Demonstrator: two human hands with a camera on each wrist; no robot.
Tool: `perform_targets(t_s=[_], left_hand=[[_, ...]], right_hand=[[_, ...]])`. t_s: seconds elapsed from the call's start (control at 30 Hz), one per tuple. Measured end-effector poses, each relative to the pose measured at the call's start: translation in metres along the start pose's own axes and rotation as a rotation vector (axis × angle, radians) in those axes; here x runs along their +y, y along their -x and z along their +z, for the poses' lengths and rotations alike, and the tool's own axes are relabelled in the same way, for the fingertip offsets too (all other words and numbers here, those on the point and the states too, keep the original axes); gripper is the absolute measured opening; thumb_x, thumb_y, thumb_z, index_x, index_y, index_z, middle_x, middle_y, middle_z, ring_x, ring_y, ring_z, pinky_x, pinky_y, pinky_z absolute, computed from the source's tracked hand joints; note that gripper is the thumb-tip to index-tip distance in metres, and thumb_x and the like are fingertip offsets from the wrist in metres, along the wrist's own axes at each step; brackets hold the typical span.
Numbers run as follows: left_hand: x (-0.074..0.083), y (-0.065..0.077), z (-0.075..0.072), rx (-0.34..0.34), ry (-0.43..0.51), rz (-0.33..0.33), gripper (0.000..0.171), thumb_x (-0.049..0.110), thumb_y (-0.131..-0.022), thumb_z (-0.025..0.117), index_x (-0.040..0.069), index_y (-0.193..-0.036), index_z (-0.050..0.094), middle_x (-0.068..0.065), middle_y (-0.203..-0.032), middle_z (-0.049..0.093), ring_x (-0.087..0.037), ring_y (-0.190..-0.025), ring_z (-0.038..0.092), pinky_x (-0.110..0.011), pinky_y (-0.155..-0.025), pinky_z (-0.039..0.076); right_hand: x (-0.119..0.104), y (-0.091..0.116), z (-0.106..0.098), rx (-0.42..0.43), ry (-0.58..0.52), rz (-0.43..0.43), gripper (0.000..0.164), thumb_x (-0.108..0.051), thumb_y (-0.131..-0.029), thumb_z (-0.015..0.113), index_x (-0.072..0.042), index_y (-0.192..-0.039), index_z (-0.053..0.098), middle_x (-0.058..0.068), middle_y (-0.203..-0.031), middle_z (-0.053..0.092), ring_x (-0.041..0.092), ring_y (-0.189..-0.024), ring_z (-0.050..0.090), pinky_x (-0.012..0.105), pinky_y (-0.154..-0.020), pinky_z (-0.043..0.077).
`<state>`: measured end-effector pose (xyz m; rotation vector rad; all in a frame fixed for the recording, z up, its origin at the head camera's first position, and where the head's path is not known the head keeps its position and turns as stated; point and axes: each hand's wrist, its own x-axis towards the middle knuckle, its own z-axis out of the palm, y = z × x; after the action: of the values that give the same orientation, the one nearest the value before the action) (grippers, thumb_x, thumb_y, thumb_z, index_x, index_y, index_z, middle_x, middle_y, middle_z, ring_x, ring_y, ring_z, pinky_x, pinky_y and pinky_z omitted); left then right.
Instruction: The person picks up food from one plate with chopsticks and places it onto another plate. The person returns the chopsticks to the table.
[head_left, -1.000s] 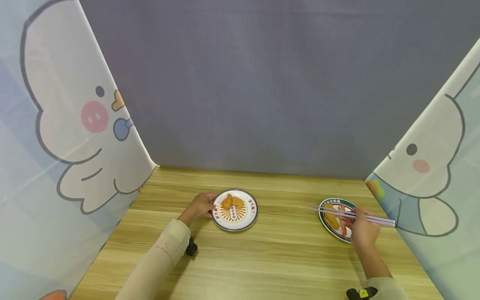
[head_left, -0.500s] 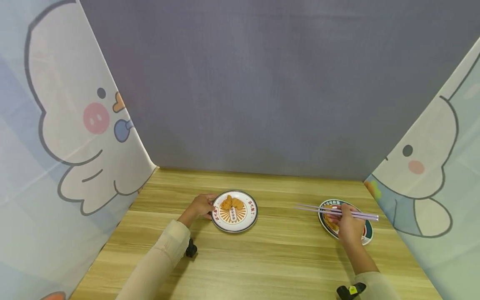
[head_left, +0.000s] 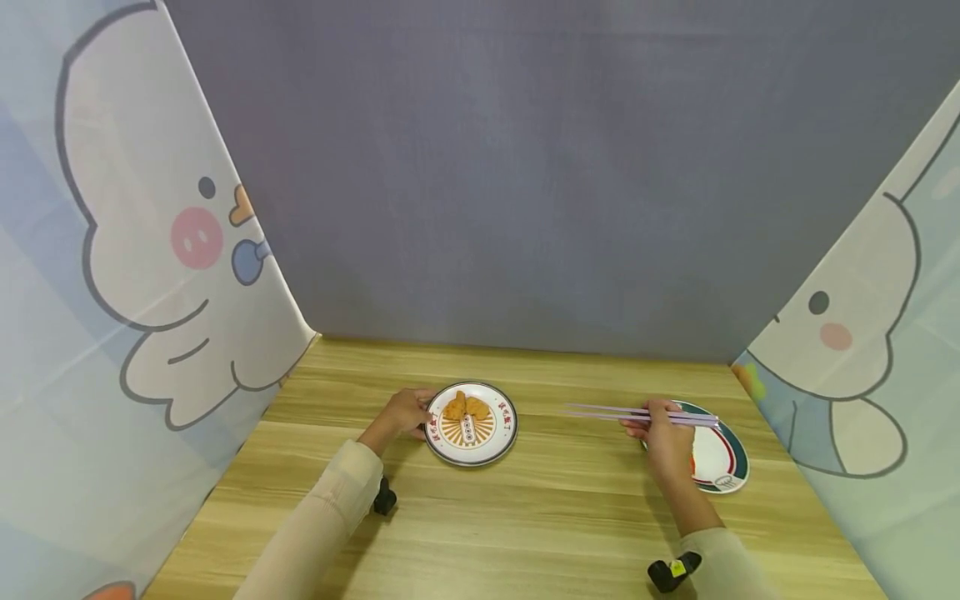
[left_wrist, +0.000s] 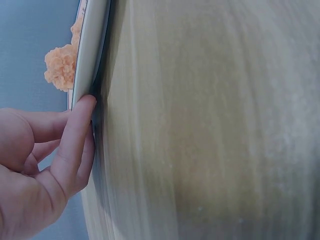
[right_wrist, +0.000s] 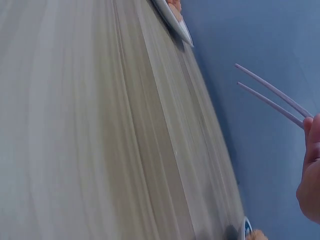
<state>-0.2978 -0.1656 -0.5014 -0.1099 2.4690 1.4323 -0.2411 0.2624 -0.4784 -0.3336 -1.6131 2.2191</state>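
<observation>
My left hand point(head_left: 403, 412) pinches the left rim of a white plate point(head_left: 477, 456) with red lettering and orange rays. Thumb and fingertips meet at the plate's edge in the left wrist view. Fried chicken pieces point(head_left: 455, 407) lie on this plate. A pair of pale purple chopsticks point(head_left: 701, 420) is gripped in my right hand point(head_left: 666, 442). Their tips point left, spread apart with nothing between them, as the right wrist view also shows. Below that hand is a second plate point(head_left: 716, 458), green-rimmed and partly covered by the hand; some food point(right_wrist: 256, 235) on it shows in the right wrist view.
Both plates stand on a light wood-grain table point(head_left: 525, 533). A grey cloth backdrop point(head_left: 510, 183) rises behind it. Cartoon-printed panels flank the left point(head_left: 157, 333) and right point(head_left: 847, 400) sides.
My right hand and the chopsticks have moved left across the green-rimmed plate, baring its right side and covering its left. My left hand and its plate have stayed in place.
</observation>
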Motion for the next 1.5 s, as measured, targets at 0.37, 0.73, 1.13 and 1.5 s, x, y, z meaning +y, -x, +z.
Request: perform_targets(t_s=[0.37, 0.73, 1.13, 1.5], left_hand=[[0.002, -0.001, -0.005, -0.004, -0.011, -0.005, 0.057, -0.008, -0.093, 0.064, 0.003, -0.148, 0.052, -0.025, -0.118, 0.059, -0.025, -0.077, 0.071, -0.032, -0.064, 0.068], [-0.003, -0.004, -0.003, -0.005, -0.02, 0.005, 0.057, -0.008, -0.093, 0.064, 0.003, -0.148, 0.052, -0.022, -0.116, 0.059, -0.025, -0.078, 0.071, -0.032, -0.064, 0.069], [-0.003, -0.006, -0.002, 0.0, -0.005, -0.014, 0.058, -0.008, -0.093, 0.065, 0.004, -0.148, 0.052, -0.024, -0.119, 0.058, -0.024, -0.079, 0.071, -0.032, -0.064, 0.069], [-0.003, -0.006, 0.001, -0.009, -0.004, -0.018, 0.059, -0.009, -0.092, 0.065, 0.003, -0.148, 0.052, -0.023, -0.117, 0.058, -0.025, -0.081, 0.071, -0.032, -0.065, 0.069]], right_hand=[[0.016, 0.0, 0.034, -0.073, 0.025, 0.016, 0.025, -0.009, -0.108, 0.045, -0.002, -0.089, 0.06, 0.003, -0.07, 0.067, 0.015, -0.056, 0.073, 0.024, -0.047, 0.063], [0.037, 0.007, 0.061, -0.108, -0.016, -0.034, 0.025, -0.009, -0.106, 0.05, 0.013, -0.096, 0.055, 0.002, -0.07, 0.067, 0.014, -0.054, 0.072, 0.024, -0.044, 0.061], [0.046, 0.013, 0.091, -0.209, 0.0, -0.086, 0.02, -0.008, -0.104, 0.054, 0.007, -0.092, 0.06, 0.016, -0.076, 0.069, 0.017, -0.056, 0.073, 0.026, -0.045, 0.062], [0.049, 0.019, 0.103, -0.232, 0.042, -0.068, 0.022, -0.009, -0.105, 0.053, 0.01, -0.095, 0.059, 0.019, -0.082, 0.068, 0.02, -0.059, 0.074, 0.026, -0.046, 0.063]])
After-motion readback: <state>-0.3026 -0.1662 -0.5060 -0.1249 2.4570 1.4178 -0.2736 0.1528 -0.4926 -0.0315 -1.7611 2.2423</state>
